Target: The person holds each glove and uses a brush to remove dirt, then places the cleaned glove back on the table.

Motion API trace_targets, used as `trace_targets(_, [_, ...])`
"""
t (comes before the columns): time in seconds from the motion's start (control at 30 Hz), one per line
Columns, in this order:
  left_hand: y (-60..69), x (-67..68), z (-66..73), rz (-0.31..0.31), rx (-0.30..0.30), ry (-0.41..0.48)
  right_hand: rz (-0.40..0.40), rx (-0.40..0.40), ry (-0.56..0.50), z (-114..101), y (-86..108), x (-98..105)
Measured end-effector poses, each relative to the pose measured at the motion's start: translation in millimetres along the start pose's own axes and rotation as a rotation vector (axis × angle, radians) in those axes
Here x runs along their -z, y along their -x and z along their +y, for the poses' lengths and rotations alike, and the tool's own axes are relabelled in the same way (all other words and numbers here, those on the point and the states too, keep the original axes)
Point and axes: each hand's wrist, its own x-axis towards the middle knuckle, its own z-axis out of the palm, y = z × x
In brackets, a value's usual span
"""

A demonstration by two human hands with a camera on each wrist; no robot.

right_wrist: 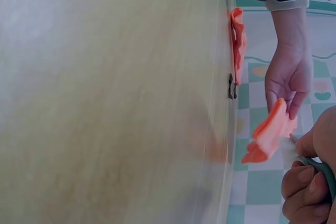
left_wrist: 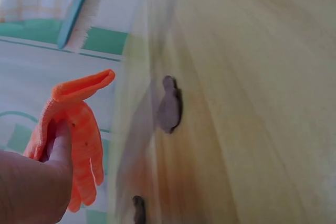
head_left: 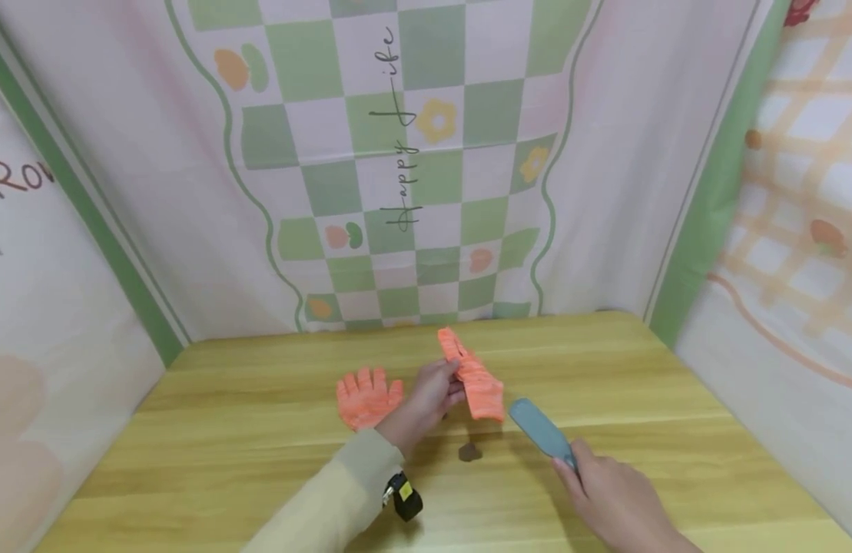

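My left hand [head_left: 426,398] pinches an orange knit glove [head_left: 482,390] and holds it up above the table. In the left wrist view the cuff of this glove [left_wrist: 84,87] faces up and its fingers hang down, with small dark specks on it. My right hand [head_left: 615,491] grips the handle of a blue-grey brush [head_left: 542,430], just right of the glove. Pale bristles show on the brush [left_wrist: 79,17] in the left wrist view. A second orange glove [head_left: 365,398] lies on the table, left of my left hand.
A flat brown lump [head_left: 470,452] lies on the wooden table [head_left: 260,476] below the held glove. Another dark piece [left_wrist: 138,210] is near it. A black device [head_left: 406,499] is strapped at my left wrist. Printed curtains [head_left: 426,169] hang behind and beside the table.
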Motion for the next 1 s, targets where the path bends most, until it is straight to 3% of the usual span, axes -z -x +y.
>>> trace_targets(0.2, [-7.2,-0.9,-10.9,-0.029,0.014,-0.011,-0.013,-0.003,-0.018,0,-0.1,2])
trace_targets(0.53, [-14.9,-2.9,-24.0,0.005,0.047,-0.021,-0.015,0.004,-0.023,0,-0.6,2])
trace_targets(1.0, [-13.0,4.5,-27.0,0.059,0.106,-0.147,-0.007,0.015,-0.018,-2,-2.2,0])
